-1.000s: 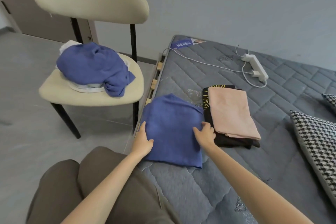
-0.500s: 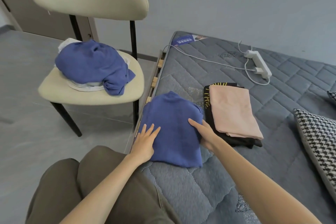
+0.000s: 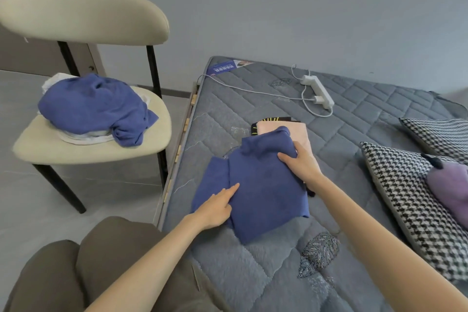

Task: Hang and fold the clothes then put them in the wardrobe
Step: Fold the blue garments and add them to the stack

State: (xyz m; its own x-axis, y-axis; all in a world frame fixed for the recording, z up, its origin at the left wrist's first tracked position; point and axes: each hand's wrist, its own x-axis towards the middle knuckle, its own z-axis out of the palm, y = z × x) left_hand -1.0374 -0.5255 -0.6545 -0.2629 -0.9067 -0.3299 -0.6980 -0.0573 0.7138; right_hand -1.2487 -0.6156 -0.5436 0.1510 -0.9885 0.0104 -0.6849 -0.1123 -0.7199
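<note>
A folded blue garment (image 3: 263, 185) lies partly lifted over the mattress (image 3: 243, 273), its far end overlapping a folded pink garment (image 3: 300, 132) that rests on a folded black one (image 3: 274, 119). My right hand (image 3: 301, 163) grips the blue garment's right far edge, fingers curled over the top. My left hand (image 3: 215, 206) lies flat with straight fingers at its near left side, partly tucked under a fold. A crumpled blue garment (image 3: 93, 106) sits on white clothes (image 3: 76, 138) on the chair (image 3: 91, 152).
A white power strip (image 3: 317, 91) with its cable lies at the mattress's far end. Houndstooth pillows (image 3: 405, 197) and a purple item (image 3: 450, 185) occupy the right side. My knees in brown trousers (image 3: 101, 273) are at the bed's left edge.
Both hands have shifted the folded blue garment rightwards and away, so it now overlaps the pink and black stack. My right hand went from lying at its edge to gripping it.
</note>
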